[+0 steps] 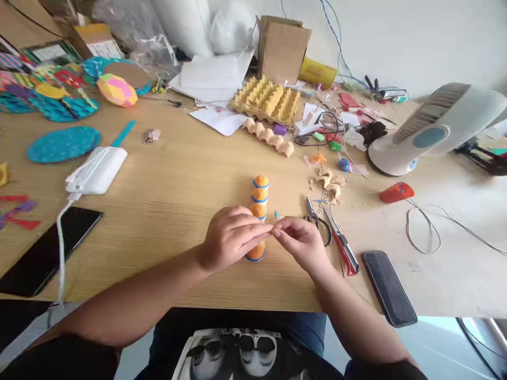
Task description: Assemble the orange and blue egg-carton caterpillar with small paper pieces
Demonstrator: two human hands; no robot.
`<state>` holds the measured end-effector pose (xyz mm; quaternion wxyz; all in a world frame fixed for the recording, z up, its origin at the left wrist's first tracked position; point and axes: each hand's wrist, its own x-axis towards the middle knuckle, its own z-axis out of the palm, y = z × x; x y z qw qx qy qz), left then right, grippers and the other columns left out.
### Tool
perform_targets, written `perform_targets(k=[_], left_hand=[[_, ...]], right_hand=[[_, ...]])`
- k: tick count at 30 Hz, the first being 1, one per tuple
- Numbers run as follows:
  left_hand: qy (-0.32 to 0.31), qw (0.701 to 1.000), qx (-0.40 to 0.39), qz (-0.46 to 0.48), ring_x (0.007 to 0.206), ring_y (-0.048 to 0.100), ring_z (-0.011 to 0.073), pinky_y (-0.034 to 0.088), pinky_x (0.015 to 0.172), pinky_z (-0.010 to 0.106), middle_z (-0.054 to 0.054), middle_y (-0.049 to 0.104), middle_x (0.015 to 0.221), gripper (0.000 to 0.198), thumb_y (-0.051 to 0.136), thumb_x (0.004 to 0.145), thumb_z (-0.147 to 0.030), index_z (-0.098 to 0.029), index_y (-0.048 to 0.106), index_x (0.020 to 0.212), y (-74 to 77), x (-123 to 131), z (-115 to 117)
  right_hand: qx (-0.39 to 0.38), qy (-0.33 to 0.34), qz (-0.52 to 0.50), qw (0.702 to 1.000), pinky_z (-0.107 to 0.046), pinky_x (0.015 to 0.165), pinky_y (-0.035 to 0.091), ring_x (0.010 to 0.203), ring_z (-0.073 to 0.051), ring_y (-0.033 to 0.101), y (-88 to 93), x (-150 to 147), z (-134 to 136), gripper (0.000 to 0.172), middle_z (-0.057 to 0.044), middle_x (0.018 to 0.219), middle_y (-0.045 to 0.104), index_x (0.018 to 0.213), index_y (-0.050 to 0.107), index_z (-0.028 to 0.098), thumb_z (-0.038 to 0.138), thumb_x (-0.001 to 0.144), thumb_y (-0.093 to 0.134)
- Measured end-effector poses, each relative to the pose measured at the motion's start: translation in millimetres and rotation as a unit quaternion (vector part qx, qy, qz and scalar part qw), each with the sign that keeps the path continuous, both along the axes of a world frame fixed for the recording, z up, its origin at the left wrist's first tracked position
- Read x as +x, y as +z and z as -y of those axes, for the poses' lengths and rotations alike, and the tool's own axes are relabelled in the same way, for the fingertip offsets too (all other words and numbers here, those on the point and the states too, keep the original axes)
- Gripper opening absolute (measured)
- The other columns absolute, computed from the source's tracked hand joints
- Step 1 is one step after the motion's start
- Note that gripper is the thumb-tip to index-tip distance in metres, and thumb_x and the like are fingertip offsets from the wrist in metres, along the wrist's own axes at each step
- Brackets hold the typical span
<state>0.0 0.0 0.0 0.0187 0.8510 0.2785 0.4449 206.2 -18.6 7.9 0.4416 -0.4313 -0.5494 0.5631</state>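
Note:
A row of orange egg-carton cups with blue rims (260, 196) lies on the wooden table (174, 190), running away from me. My left hand (232, 237) rests over the near part of the row with fingers curled. My right hand (300, 243) meets it at the fingertips in a pinch; something tiny sits between the fingers, too small to name. A small blue scrap (277, 215) lies just right of the row.
Red-handled scissors (340, 241) and small snips (316, 219) lie right of my hands, a phone (388, 287) beyond them. A white fan (431, 126), egg trays (269, 100), a power bank (97, 170), another phone (43, 253) and colourful craft pieces (59, 95) surround the work spot.

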Motion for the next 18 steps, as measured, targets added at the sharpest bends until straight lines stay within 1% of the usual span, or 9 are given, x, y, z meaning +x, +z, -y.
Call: perform_targets(k=[4,7,10,14,18], left_hand=[[0.005,1.000,0.001,0.000,0.082,0.065,0.0157,0.053,0.077,0.031,-0.001,0.078,0.090,0.013,0.074,0.088,-0.019,-0.021,0.073,0.100,1.0,2.0,0.4],[0.012,1.000,0.003,0.005,0.082,0.065,0.0157,0.053,0.077,0.031,0.000,0.078,0.090,0.013,0.075,0.088,-0.020,-0.021,0.073,0.101,1.3,3.0,0.6],[0.017,1.000,0.001,0.009,0.082,0.065,0.0156,0.053,0.076,0.030,-0.001,0.078,0.089,0.014,0.076,0.087,-0.022,-0.022,0.073,0.100,1.4,3.4,0.9],[0.013,1.000,-0.004,0.012,0.082,0.065,0.0160,0.053,0.076,0.031,-0.001,0.078,0.089,0.014,0.076,0.087,-0.021,-0.022,0.074,0.101,1.0,2.7,1.1],[0.006,1.000,-0.010,0.020,0.083,0.066,0.0164,0.054,0.075,0.031,0.000,0.078,0.090,0.018,0.077,0.086,-0.018,-0.022,0.074,0.103,1.1,2.2,0.7]], right_hand=[[0.004,0.000,0.011,1.000,-0.024,0.055,0.041,0.060,-0.011,0.052,-0.3,-0.1,-0.8,0.026,-0.002,0.069,0.065,0.079,0.071,0.018,0.042,0.080,0.080],[0.010,-0.006,0.017,1.000,-0.024,0.051,0.037,0.057,-0.011,0.048,-0.4,-0.2,0.3,0.026,0.000,0.066,0.061,0.079,0.070,0.018,0.043,0.081,0.079],[0.018,-0.011,0.022,1.000,-0.024,0.050,0.036,0.056,-0.010,0.046,0.3,-0.7,1.8,0.025,0.000,0.065,0.059,0.079,0.070,0.018,0.042,0.082,0.078],[0.031,-0.017,0.035,0.999,-0.024,0.051,0.038,0.056,-0.010,0.048,1.6,-1.0,2.5,0.025,0.000,0.065,0.061,0.078,0.071,0.018,0.041,0.081,0.079],[0.021,-0.022,0.036,0.999,-0.026,0.055,0.044,0.062,-0.013,0.055,2.5,-0.7,1.9,0.026,-0.003,0.070,0.067,0.080,0.073,0.019,0.044,0.080,0.079]])
